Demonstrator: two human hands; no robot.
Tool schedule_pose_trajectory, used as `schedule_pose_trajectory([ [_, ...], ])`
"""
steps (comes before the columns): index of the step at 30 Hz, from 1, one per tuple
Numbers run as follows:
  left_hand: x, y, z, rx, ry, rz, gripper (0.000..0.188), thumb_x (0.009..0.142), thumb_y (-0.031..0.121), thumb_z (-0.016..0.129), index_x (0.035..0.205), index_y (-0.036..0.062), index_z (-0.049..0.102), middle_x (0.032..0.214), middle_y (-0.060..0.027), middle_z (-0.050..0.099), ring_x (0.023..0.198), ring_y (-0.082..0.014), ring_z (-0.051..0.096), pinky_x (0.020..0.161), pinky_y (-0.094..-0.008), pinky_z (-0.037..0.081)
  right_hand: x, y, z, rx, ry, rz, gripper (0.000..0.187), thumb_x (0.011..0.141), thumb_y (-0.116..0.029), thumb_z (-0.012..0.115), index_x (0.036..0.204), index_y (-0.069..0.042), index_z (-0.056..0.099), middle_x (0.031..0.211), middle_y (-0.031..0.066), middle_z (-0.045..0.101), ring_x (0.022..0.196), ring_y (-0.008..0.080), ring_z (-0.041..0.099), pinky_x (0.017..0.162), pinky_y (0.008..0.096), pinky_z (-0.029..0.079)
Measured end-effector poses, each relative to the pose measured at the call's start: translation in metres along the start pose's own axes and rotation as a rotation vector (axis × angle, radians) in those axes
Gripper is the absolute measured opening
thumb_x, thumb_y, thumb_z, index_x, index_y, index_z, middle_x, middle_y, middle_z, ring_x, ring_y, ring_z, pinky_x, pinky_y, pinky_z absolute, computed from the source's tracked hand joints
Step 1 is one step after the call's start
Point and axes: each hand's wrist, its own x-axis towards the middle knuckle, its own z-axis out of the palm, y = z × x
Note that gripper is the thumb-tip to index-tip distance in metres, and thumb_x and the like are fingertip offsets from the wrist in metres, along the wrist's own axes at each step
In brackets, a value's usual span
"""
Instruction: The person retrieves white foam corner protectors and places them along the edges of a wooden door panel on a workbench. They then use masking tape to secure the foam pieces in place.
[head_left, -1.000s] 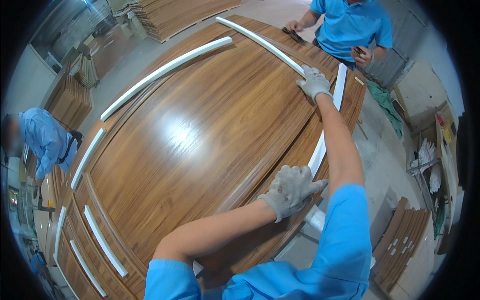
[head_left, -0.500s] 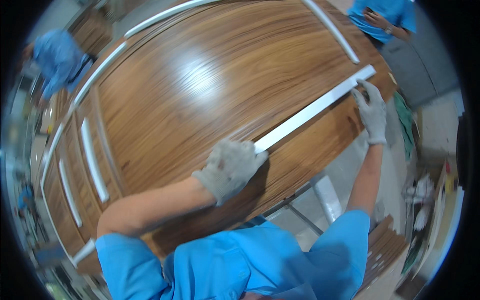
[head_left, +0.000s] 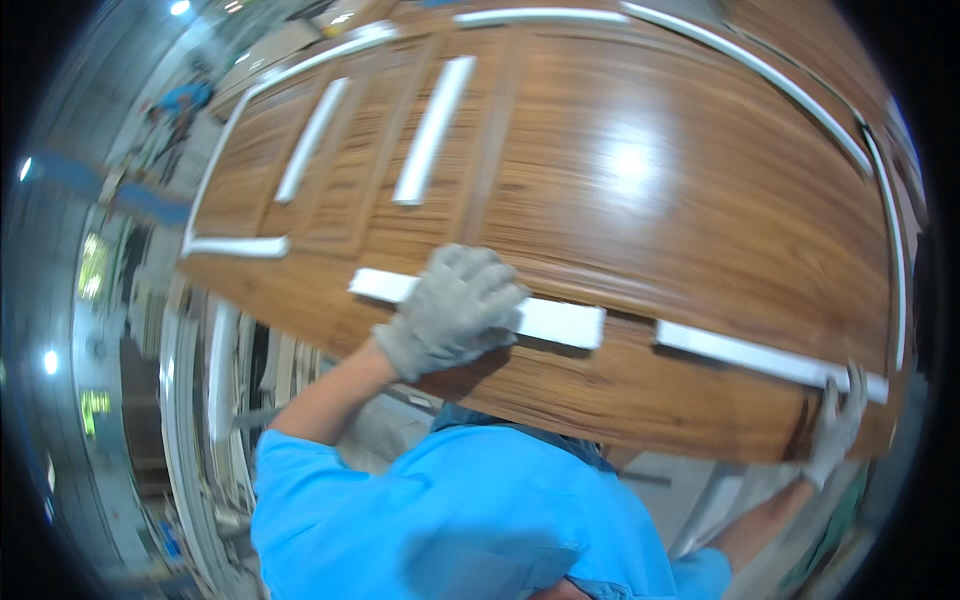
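Note:
A large brown wood-grain panel point(head_left: 640, 240), like a door, lies flat in front of me. My left hand point(head_left: 455, 310), in a grey knit glove, is closed over the middle of a white foam strip point(head_left: 562, 322) along the panel's near edge. Both ends of this strip stick out past the glove. To its right, across a short gap, lies a second white strip point(head_left: 740, 352). My right hand point(head_left: 840, 425), gloved too, touches the right end of that strip with its fingers stretched out and apart.
More white strips edge the panel, including a long one point(head_left: 760, 75) at the far right. Two short strips point(head_left: 435, 130) lie across its left part. Beyond the left edge are stacked long boards point(head_left: 190, 400), and a person in blue point(head_left: 185, 98) is farther off.
The view has swung to the left, bringing the panel's left end into full sight. My left hand is now over a separate strip, left of the one at my right hand. My right hand's fingers have straightened.

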Motion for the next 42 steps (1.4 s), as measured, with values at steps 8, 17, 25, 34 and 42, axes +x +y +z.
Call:
schedule_pose_trajectory([
  [8, -0.052, -0.001, 0.043, 0.047, 0.312, -0.113, 0.013, 0.085, 0.019, 0.067, 0.098, 0.0167, 0.065, 0.103, -0.0011, 0.065, 0.107, -0.0226, 0.060, 0.094, -0.0400, 0.046, 0.023, -0.055, 0.012, 0.108, 0.057, -0.154, 0.040, 0.100, -0.024, 0.061, 0.135, -0.005, 0.059, 0.143, 0.0162, 0.052, 0.130, 0.0294, 0.052, 0.102, 0.0402, 0.045],
  [17, -0.108, -0.047, 0.016, 0.017, 0.319, -0.314, 0.042, 0.089, 0.038, 0.066, 0.124, 0.0155, 0.063, 0.123, -0.0085, 0.063, 0.122, -0.0292, 0.054, 0.106, -0.0484, 0.037, -0.001, -0.161, 0.002, 0.235, 0.065, -0.248, 0.039, 0.098, -0.017, 0.064, 0.133, -0.002, 0.059, 0.136, 0.0141, 0.059, 0.124, 0.0268, 0.057, 0.099, 0.0372, 0.047],
  [25, -0.270, -0.223, -0.032, 0.569, 0.154, -0.896, 0.052, 0.084, 0.004, 0.059, 0.133, 0.0206, 0.058, 0.136, -0.0059, 0.059, 0.127, -0.0327, 0.052, 0.108, -0.0491, 0.036, -0.069, -0.372, 0.032, 0.411, -0.166, -0.704, 0.043, 0.088, -0.019, 0.073, 0.126, -0.003, 0.063, 0.123, 0.0168, 0.065, 0.118, 0.0345, 0.058, 0.100, 0.0445, 0.044],
  [34, -0.322, -0.283, -0.026, 0.264, 0.146, -0.665, 0.051, 0.085, -0.004, 0.057, 0.130, 0.0195, 0.060, 0.132, -0.0043, 0.061, 0.130, -0.0328, 0.049, 0.111, -0.0562, 0.033, -0.106, -0.505, 0.084, 0.315, -0.198, -0.840, 0.046, 0.081, -0.023, 0.073, 0.125, -0.012, 0.062, 0.124, 0.0097, 0.062, 0.120, 0.0341, 0.054, 0.103, 0.0479, 0.039],
  [42, -0.327, -0.285, -0.033, 0.197, 0.164, -0.595, 0.054, 0.083, -0.004, 0.059, 0.132, 0.0175, 0.059, 0.135, -0.0074, 0.058, 0.133, -0.0337, 0.046, 0.113, -0.0547, 0.032, -0.124, -0.530, 0.087, 0.236, -0.171, -0.833, 0.039, 0.081, -0.017, 0.072, 0.119, -0.011, 0.064, 0.121, 0.0072, 0.064, 0.118, 0.0318, 0.055, 0.100, 0.0475, 0.040],
])
